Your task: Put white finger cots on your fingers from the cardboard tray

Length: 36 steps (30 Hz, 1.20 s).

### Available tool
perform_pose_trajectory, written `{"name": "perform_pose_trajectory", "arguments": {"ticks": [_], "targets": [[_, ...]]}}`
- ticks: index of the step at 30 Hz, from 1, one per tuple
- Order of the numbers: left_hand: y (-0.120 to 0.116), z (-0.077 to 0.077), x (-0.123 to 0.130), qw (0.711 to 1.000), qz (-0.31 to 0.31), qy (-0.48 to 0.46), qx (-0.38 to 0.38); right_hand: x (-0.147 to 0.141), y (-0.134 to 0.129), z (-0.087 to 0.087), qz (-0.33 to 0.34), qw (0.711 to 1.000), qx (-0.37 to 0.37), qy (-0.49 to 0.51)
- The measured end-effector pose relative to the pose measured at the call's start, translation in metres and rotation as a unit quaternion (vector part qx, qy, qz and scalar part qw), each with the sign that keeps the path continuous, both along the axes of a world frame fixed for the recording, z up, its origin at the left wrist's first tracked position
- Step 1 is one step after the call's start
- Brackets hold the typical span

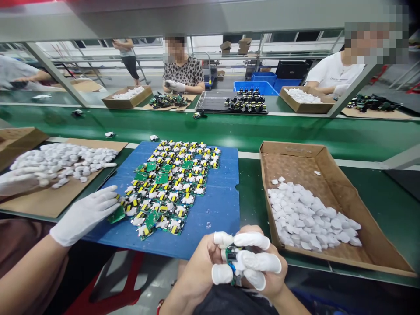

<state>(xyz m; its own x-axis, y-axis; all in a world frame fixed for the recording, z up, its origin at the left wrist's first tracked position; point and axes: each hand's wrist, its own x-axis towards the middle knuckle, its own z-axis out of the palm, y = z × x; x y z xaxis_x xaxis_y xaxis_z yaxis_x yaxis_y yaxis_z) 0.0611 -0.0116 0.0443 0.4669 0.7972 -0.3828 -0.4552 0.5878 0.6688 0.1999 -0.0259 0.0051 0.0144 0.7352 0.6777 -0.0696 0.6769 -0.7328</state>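
Note:
Both my hands meet at the bottom centre, white covers on their fingertips. My left hand (210, 258) grips the left side of a small circuit board (232, 258) with dark and blue parts. My right hand (262, 260) closes on its other side, fingers pressed over a white piece on the board. Much of the board is hidden by the fingers. Beyond them, a blue sheet (221, 205) bears rows of circuit boards (164, 186) with white and yellow parts, several lying green side up. To the right, a cardboard tray (292, 155) holds a heap of white pieces (308, 214).
At left, a co-worker's gloved hand (87, 214) touches a board at the blue sheet's edge. White pieces (65, 159) lie on cardboard (49, 203) there. A green conveyor (229, 131) crosses behind. People sit opposite beyond a metal frame (54, 72).

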Motion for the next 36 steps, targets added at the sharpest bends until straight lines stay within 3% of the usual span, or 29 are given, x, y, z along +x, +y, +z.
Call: {"name": "perform_pose_trajectory", "arguments": {"ticks": [7,11,15,21,25,31,36], "targets": [[0.004,-0.005,-0.003,0.995,-0.069,-0.063,0.043,0.009,0.008,0.02,0.195,0.963,-0.147,0.117],[0.007,-0.005,-0.006,0.99,-0.091,-0.046,0.098,0.009,0.01,0.025,0.238,0.949,-0.17,0.114],[0.008,0.003,-0.01,0.974,-0.158,-0.035,0.158,0.012,0.017,0.023,0.285,0.948,-0.134,0.054],[0.011,0.023,-0.015,0.93,-0.298,0.03,0.213,0.018,0.034,0.035,0.357,0.927,0.014,-0.115],[0.011,0.023,-0.019,0.917,-0.3,0.047,0.258,0.014,0.036,0.041,0.341,0.924,0.02,-0.171],[0.006,0.023,-0.026,0.916,-0.304,0.068,0.254,0.007,0.03,0.044,0.368,0.924,-0.004,-0.105],[0.007,0.028,-0.027,0.93,-0.273,0.081,0.234,0.003,0.019,0.059,0.293,0.95,-0.027,-0.103]]}}
